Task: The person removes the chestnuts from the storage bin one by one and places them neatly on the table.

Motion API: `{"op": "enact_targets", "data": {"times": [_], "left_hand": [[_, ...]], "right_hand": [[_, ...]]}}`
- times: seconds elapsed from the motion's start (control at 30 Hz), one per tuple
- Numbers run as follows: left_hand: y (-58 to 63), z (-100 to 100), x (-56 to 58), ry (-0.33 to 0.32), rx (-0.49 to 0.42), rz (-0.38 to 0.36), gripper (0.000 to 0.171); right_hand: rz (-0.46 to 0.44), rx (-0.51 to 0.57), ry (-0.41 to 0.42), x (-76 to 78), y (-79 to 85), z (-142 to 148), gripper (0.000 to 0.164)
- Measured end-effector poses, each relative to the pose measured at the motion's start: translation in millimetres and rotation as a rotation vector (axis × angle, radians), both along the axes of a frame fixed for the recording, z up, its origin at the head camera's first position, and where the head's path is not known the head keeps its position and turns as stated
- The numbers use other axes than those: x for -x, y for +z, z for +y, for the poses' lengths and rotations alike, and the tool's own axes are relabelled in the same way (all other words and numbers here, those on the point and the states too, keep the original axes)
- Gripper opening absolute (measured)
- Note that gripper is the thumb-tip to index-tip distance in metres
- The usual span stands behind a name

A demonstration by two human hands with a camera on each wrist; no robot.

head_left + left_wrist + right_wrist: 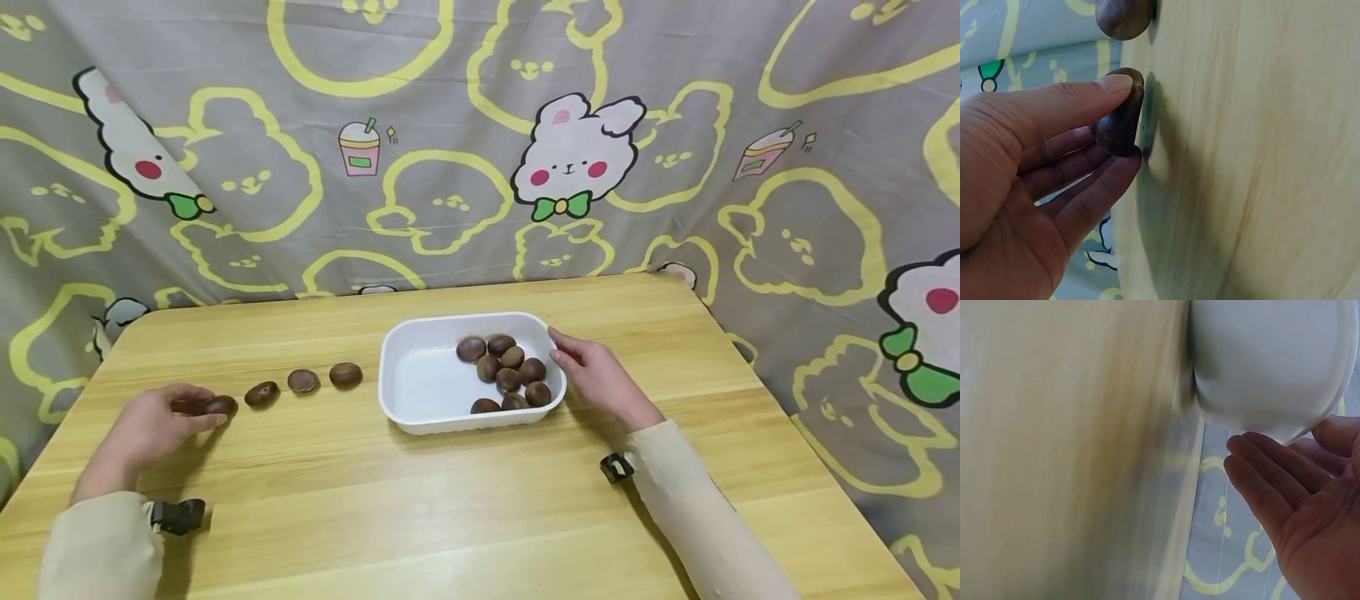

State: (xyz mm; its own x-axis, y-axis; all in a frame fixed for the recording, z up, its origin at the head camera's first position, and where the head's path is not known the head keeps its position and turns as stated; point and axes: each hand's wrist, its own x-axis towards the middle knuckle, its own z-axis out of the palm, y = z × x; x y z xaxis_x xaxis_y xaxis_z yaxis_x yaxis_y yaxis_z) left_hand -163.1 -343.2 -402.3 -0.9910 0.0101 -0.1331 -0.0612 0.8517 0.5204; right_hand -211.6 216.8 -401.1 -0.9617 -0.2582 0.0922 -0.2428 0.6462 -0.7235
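Note:
Between thumb and fingertips my left hand (155, 423) pinches a brown chestnut (221, 406), close over the table at the left end of a row. The left wrist view shows the thumb on one side of this chestnut (1119, 122) and a finger at its lower end. Three more chestnuts continue the row toward the tray: one (262, 394), a paler-faced one (303, 381) and another (346, 375). My right hand (600, 379) touches the right end of a white plastic tray (420, 423), thumb at the rim and fingers fairly straight. Several chestnuts (508, 381) lie in the tray's right half.
The light wooden table (450, 517) ends at a patterned grey curtain (450, 167) behind and to the right. A black strap buckle (177, 517) sits at the left cuff, another buckle (617, 468) at the right cuff.

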Motion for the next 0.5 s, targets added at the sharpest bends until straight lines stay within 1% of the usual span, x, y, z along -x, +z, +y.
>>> {"op": "enact_targets", "data": {"times": [0.2,0.33,0.5], "left_hand": [[-2.0,0.6,-0.9,-0.028,-0.007,0.006,0.061],[-2.2,2.2,-0.1,-0.048,0.012,0.019,0.057],[-0.2,5.2,0.1,-0.064,0.012,0.005,0.059]], "right_hand": [[0.0,0.004,0.005,-0.9,1.3,-0.7,0.043],[0.005,-0.003,0.003,-1.6,1.6,-0.6,0.043],[0.004,-0.007,-0.007,-1.6,1.3,0.3,0.042]]}}
